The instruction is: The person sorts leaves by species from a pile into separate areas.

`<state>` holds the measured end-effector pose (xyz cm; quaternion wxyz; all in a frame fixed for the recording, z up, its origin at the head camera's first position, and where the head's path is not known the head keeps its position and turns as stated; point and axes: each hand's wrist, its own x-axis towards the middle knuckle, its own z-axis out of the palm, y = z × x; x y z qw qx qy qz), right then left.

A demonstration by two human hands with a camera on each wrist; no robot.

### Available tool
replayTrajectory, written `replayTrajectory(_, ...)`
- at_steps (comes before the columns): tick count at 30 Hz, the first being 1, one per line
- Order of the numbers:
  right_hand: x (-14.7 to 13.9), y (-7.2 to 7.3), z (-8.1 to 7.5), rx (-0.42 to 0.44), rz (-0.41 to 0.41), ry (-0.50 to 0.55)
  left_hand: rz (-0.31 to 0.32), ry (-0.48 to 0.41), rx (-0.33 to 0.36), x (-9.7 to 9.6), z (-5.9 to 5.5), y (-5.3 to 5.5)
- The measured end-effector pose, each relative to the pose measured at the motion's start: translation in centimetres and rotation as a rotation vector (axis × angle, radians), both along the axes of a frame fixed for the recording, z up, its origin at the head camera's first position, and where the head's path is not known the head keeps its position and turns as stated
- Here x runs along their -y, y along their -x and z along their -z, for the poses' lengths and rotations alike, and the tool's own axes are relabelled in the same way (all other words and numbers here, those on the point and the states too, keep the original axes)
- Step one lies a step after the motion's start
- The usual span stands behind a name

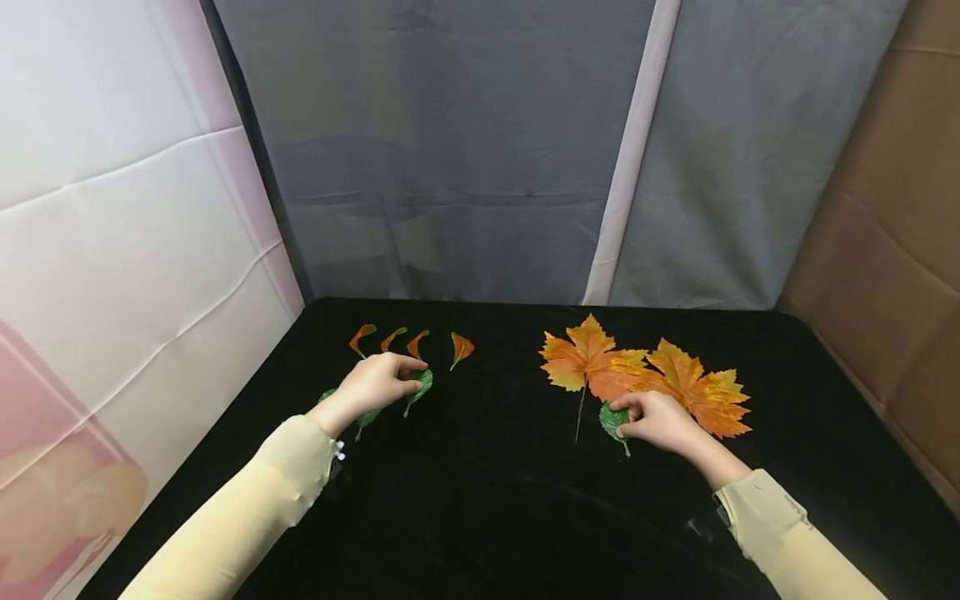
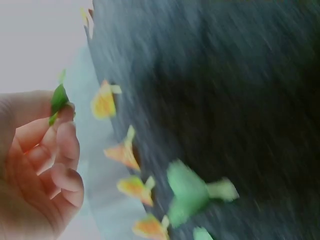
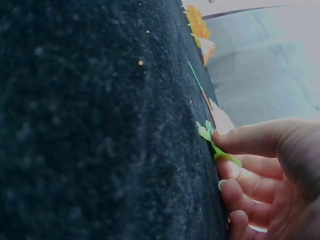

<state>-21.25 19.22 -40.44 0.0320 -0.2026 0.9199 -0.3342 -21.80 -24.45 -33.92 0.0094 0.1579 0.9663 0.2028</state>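
Observation:
Between thumb and fingers my left hand [image 1: 375, 382] pinches a small green leaf [image 1: 420, 387], which shows edge-on in the left wrist view [image 2: 59, 99]. Under and beside that hand lie other green leaves [image 1: 366, 419], partly hidden by the wrist. My right hand [image 1: 660, 421] pinches another green leaf [image 1: 612, 419] by its edge, low over the black cloth. Just beyond it lie two large orange maple leaves, the left one [image 1: 585, 358] with a long stem and the right one [image 1: 697, 387] overlapping it, part of it behind my right hand.
Several small orange-green leaves [image 1: 461, 348] lie in a row at the far left of the black table [image 1: 480, 517]. Grey curtains [image 1: 465, 150] hang behind the table, a white and pink cloth [image 1: 135, 225] at the left, a brown panel [image 1: 885, 217] at the right.

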Motion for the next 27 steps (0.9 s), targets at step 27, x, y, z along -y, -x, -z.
replayTrajectory(27, 0.0, 0.2, 0.0, 0.031, 0.017, 0.096, 0.022, 0.074, 0.039, 2.0, 3.2, -1.4)
